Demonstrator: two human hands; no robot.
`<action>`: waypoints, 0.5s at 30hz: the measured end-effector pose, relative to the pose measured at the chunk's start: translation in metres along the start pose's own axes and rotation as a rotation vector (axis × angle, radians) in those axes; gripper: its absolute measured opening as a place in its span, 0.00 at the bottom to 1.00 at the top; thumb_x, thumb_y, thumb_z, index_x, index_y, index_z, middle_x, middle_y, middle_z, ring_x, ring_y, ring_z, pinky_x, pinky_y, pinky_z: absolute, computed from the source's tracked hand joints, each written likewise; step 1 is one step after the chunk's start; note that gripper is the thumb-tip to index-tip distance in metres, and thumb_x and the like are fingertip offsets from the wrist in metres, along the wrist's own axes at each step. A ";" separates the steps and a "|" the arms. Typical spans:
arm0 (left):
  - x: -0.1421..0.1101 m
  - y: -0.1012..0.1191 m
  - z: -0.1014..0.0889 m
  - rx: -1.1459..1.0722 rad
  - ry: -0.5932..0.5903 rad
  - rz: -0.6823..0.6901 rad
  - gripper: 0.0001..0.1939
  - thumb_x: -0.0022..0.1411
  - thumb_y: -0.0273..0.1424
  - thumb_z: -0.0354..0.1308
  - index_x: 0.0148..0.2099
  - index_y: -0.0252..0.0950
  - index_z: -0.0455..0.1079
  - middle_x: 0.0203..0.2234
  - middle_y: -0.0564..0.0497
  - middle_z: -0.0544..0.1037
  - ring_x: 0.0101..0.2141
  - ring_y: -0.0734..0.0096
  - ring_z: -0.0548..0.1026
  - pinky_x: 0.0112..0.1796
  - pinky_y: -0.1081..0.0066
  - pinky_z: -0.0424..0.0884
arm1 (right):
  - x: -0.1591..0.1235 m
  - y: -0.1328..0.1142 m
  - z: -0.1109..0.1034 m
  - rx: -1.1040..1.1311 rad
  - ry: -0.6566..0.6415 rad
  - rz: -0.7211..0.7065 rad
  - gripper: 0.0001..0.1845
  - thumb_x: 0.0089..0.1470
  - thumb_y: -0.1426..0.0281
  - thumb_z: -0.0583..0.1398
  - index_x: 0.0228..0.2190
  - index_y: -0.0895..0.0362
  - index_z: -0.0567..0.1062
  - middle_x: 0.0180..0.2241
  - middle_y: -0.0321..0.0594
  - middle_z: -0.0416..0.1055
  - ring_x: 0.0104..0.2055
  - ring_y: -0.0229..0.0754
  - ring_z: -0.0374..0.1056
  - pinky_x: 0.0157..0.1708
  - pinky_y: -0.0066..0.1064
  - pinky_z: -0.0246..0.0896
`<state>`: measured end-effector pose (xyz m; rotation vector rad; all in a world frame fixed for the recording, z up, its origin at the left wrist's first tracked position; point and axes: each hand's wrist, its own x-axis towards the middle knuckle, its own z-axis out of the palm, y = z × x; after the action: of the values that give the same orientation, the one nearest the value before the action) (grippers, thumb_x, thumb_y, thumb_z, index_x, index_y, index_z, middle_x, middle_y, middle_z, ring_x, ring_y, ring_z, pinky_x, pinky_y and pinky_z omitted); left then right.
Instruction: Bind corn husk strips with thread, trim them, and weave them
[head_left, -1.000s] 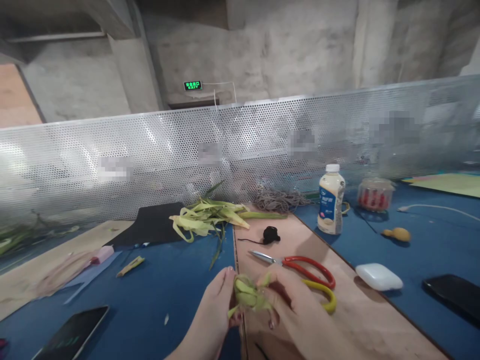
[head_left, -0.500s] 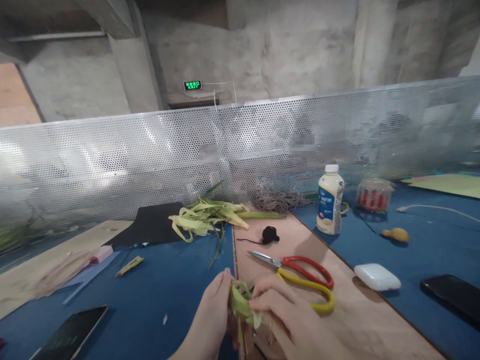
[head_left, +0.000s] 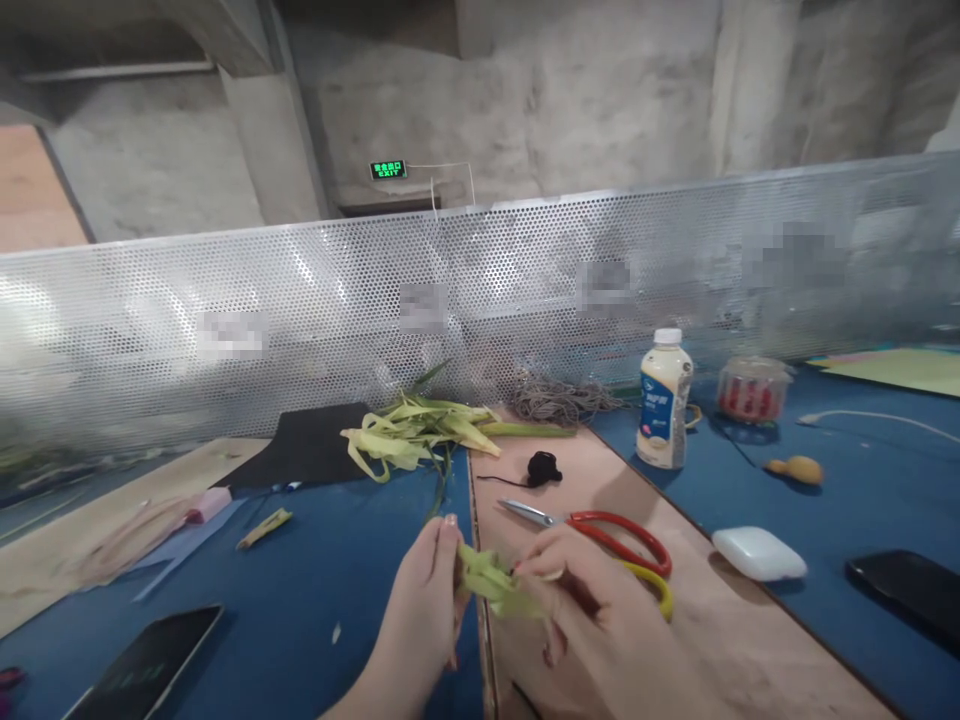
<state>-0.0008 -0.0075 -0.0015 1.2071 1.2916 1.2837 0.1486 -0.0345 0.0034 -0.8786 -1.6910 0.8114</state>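
Between my two hands is a piece of pale green corn husk, bunched and folded. My left hand grips its left end, thumb pointing up. The fingers of my right hand pinch the husk's right side. Just beyond my right hand lie scissors with one red and one yellow handle; the hand covers part of the yellow one. A small ball of black yarn sits past the blades. Farther back rests a heap of corn husks.
At right stand a milk bottle and a clear jar with red contents. Nearby lie a small gourd, a white case and a dark phone. Another phone is at left. A perforated metal screen closes the back.
The husk has turned from roughly upright to lying more sideways, stretched between my hands. My right hand has shifted slightly right, covering more of the yellow scissor handle.
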 end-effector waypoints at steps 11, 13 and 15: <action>0.000 0.016 -0.008 0.138 0.148 0.121 0.19 0.57 0.49 0.41 0.25 0.40 0.51 0.13 0.63 0.53 0.09 0.82 0.52 0.06 0.83 0.52 | 0.008 -0.004 -0.010 0.102 0.186 0.200 0.08 0.54 0.65 0.53 0.27 0.56 0.63 0.13 0.26 0.53 0.16 0.32 0.55 0.20 0.24 0.53; 0.000 0.017 -0.009 0.134 0.161 0.129 0.19 0.57 0.49 0.41 0.25 0.40 0.51 0.12 0.63 0.52 0.09 0.82 0.53 0.06 0.83 0.54 | 0.008 -0.002 -0.011 0.115 0.196 0.178 0.09 0.54 0.63 0.52 0.26 0.56 0.61 0.13 0.26 0.52 0.16 0.33 0.54 0.19 0.25 0.53; 0.000 0.019 -0.010 0.116 0.170 0.139 0.19 0.58 0.49 0.41 0.25 0.40 0.50 0.12 0.63 0.52 0.09 0.82 0.53 0.06 0.83 0.53 | 0.008 0.002 -0.011 0.142 0.179 0.132 0.10 0.54 0.62 0.51 0.27 0.55 0.60 0.13 0.26 0.51 0.15 0.33 0.53 0.18 0.25 0.52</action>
<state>-0.0099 -0.0092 0.0177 1.3105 1.4418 1.4545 0.1578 -0.0258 0.0086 -0.9425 -1.4136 0.9020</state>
